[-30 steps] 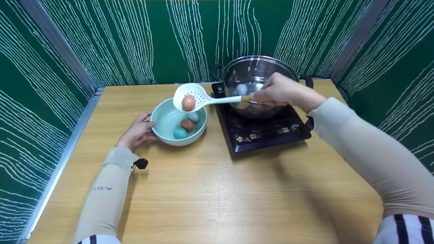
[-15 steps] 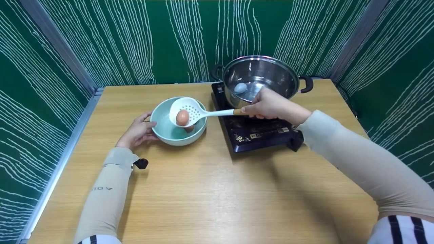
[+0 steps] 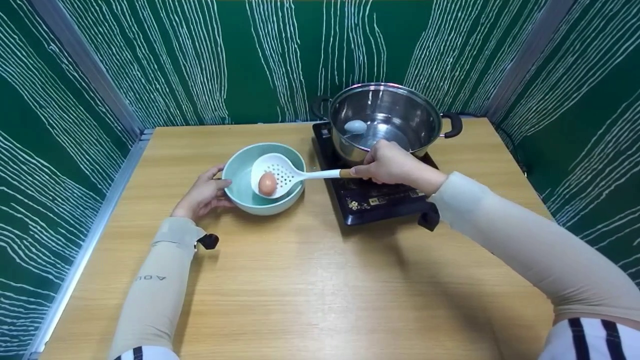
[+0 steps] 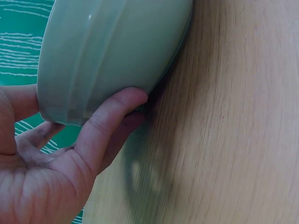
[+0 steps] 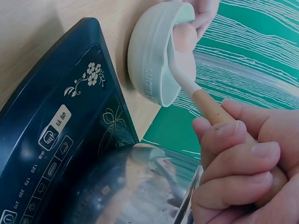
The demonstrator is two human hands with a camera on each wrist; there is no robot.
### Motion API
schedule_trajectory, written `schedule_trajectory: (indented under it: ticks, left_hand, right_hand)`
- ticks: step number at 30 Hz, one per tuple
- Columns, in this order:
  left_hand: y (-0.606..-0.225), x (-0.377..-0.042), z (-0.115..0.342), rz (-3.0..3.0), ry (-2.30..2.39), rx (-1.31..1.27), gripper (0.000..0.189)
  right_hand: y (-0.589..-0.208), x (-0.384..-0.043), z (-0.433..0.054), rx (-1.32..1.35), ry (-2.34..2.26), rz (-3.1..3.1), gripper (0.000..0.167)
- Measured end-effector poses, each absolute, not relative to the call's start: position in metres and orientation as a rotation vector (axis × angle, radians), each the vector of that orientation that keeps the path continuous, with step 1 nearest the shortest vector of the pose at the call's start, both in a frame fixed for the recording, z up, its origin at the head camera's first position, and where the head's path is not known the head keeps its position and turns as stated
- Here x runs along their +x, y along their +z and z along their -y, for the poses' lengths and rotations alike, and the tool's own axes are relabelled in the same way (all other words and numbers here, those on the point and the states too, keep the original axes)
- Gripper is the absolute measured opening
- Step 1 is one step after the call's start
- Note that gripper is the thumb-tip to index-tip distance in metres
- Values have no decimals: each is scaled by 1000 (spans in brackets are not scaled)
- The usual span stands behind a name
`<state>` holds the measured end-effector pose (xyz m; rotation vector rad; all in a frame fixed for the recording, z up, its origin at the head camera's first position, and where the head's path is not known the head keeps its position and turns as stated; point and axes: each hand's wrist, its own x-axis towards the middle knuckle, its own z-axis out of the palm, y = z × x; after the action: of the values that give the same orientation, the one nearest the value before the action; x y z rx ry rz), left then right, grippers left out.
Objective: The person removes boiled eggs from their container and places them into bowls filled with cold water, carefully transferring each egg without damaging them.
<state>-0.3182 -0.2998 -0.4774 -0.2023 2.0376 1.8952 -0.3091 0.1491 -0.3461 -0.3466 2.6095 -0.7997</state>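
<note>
My right hand [image 3: 392, 165] grips the wooden handle [image 5: 215, 108] of a white skimmer [image 3: 292, 172]. In the skimmer's perforated head lies a brown egg [image 3: 267, 184], over the inside of a pale green bowl [image 3: 235, 200]. My left hand [image 3: 204, 195] holds the bowl's left side, its thumb at the rim; the left wrist view has fingers against the outer wall [image 4: 112, 56]. The skimmer head hides most of the bowl's inside. A pale blue egg [image 3: 355, 127] sits in the steel pot [image 3: 400, 115].
The pot stands on a black induction cooker [image 3: 380, 200] at the back right, its dark handle [image 3: 452, 125] jutting right. Both stand on a wooden table [image 3: 300, 280]. Green walls [image 3: 280, 60] with white lines enclose the back and sides.
My right hand has moved toward me and slightly left, bringing the skimmer with the brown egg down into the bowl's opening. The eggs in the bowl are now covered. My left hand stays put.
</note>
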Motion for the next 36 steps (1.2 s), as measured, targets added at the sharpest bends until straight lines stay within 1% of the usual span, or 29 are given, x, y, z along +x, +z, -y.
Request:
schedule_trajectory:
  ticks: [8,16,24,36]
  left_hand:
    - [-478,-318,300,-2044,1897,-188,67]
    - [-479,-317,301,-2045,1918,-125,64]
    - [-479,-316,300,-2050,1919,-143,63]
    - [-478,-316,300,-2055,1900,-146,65]
  right_hand:
    - [-344,-304,-139,-528,-642,-2781,32]
    - [-337,-295,-133,-765,-526,-2887,29]
    - [-331,-286,-128,-833,-406,-2972,37]
    - [-330,-289,-131,-804,-428,-3000,31]
